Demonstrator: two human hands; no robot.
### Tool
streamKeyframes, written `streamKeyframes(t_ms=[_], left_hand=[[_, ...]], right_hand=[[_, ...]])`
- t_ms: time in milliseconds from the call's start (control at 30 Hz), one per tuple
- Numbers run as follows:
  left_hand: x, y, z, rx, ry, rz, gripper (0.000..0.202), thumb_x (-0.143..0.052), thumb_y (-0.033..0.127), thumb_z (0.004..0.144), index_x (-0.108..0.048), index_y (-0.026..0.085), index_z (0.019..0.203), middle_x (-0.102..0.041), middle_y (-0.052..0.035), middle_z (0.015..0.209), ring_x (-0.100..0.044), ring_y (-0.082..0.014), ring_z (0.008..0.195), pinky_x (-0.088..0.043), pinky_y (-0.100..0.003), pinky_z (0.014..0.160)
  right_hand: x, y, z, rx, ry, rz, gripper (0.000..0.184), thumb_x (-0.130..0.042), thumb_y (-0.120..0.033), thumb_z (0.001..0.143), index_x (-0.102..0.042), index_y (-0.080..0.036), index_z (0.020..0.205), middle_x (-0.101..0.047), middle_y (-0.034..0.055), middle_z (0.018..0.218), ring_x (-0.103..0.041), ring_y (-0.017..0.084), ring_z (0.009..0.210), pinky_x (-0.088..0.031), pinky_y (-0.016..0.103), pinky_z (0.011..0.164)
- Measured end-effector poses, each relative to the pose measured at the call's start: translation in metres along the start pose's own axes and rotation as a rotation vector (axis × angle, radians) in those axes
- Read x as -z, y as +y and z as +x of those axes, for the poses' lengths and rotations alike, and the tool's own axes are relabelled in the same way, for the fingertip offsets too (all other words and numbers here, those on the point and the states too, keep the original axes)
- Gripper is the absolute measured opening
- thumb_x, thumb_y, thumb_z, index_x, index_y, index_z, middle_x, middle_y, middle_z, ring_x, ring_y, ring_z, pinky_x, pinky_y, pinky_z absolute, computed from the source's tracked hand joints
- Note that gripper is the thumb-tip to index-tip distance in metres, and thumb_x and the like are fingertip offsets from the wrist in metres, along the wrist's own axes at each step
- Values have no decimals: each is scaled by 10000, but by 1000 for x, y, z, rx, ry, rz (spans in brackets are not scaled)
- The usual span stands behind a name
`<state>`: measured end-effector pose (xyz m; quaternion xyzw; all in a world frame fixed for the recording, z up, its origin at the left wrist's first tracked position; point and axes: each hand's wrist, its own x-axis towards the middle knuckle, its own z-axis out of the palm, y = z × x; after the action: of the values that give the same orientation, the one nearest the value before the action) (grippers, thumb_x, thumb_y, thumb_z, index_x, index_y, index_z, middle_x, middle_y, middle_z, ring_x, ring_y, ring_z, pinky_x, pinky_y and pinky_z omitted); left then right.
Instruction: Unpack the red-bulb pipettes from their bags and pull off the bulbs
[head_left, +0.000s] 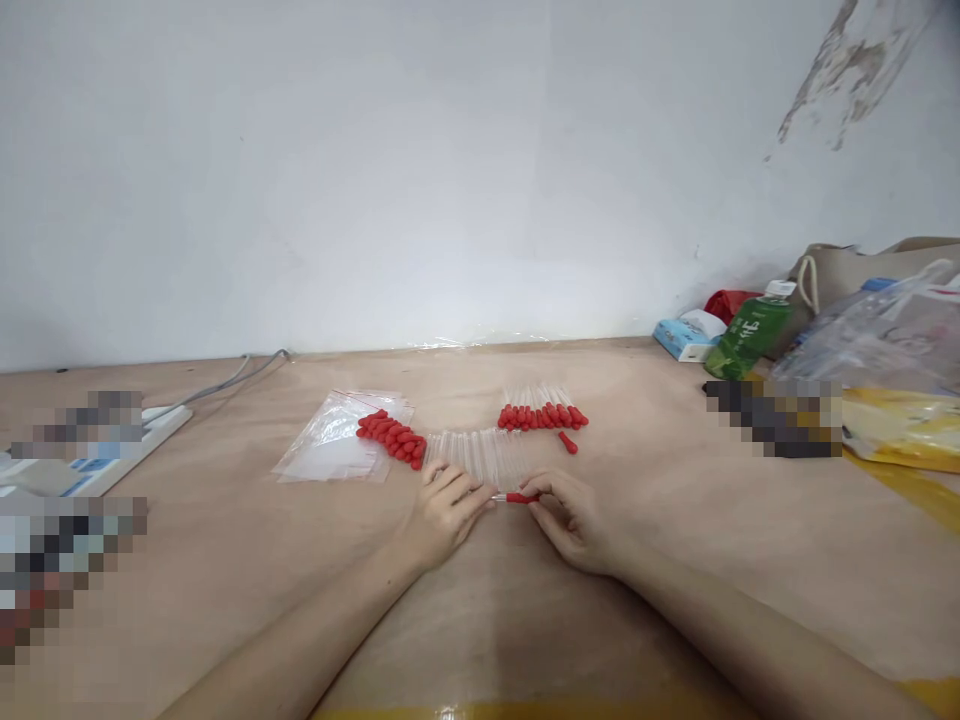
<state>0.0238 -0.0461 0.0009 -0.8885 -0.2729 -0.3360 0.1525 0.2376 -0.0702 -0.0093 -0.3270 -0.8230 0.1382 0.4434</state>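
Note:
Between thumb and fingers, my left hand (445,515) pinches a thin clear dropper tube (499,497), only a short piece of which shows. My right hand (576,520) grips a red rubber bulb (515,498) that meets the end of that tube; how far it sits on the tube cannot be seen. Just beyond my hands lies a row of clear tubes (480,455). A heap of red bulbs (391,438) is to its left, partly on clear plastic bags (322,445). Farther back right lie droppers with red bulbs (541,415), and a single bulb (568,442) rests nearby.
At the right are a tissue pack (681,340), a green bottle (752,330) and plastic bags (892,330). On the left, a white power strip (161,430) has a grey cable (232,378). A white wall (450,180) bounds the table's (637,640) back.

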Motion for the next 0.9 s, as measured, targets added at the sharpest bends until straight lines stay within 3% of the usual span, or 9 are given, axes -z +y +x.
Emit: streamKeyframes(t_ms=[100, 233, 533, 633, 767, 900], left_hand=[[-2, 1, -2, 7, -13, 0, 129, -508, 202, 834, -615, 208, 905, -588, 0, 678, -495, -118, 656, -333, -317, 732], [-1, 0, -6, -7, -11, -6, 136, -479, 181, 841, -611, 183, 873, -541, -3, 628, -474, -122, 626, -331, -307, 687], [5, -3, -12, -14, -46, -45, 150, -452, 167, 844, -602, 164, 856, -502, -11, 619, -455, -129, 609, -347, -286, 625], [9, -17, -18, 95, 35, 3, 133, -474, 159, 830, -600, 160, 875, -504, -15, 640, -461, -135, 623, -366, -273, 606], [5, -27, -15, 258, 69, -9, 256, -398, 110, 836, -566, 152, 1024, -520, -60, 838, -504, -134, 704, -431, -245, 624], [-12, -15, 12, 246, 3, -19, 408, -339, 50, 786, -493, 140, 1152, -485, -100, 953, -500, -151, 758, -467, -279, 649]], right_hand=[[-3, 3, 3, 41, 47, -229, 221, -538, -265, 792, -537, -211, 1007, -630, 49, 885, -553, 157, 784, -394, 328, 753], [-4, 6, 4, 124, 41, -467, 90, -553, -281, 802, -624, -254, 849, -636, -2, 687, -513, 143, 666, -324, 353, 765], [8, 0, -1, 141, -4, -475, 125, -521, -234, 809, -634, -243, 757, -600, -7, 626, -484, 144, 667, -317, 361, 792], [27, 18, -4, -1, 134, -481, 109, -537, -250, 799, -645, -250, 788, -615, -2, 687, -517, 147, 700, -314, 386, 826], [51, 52, -3, -332, 403, -304, 228, -497, -325, 805, -652, -206, 923, -590, 58, 822, -540, 157, 719, -431, 298, 650], [52, 74, 1, -516, 411, -241, 277, -504, -323, 747, -664, -156, 900, -560, 53, 738, -519, 133, 577, -445, 270, 524]])
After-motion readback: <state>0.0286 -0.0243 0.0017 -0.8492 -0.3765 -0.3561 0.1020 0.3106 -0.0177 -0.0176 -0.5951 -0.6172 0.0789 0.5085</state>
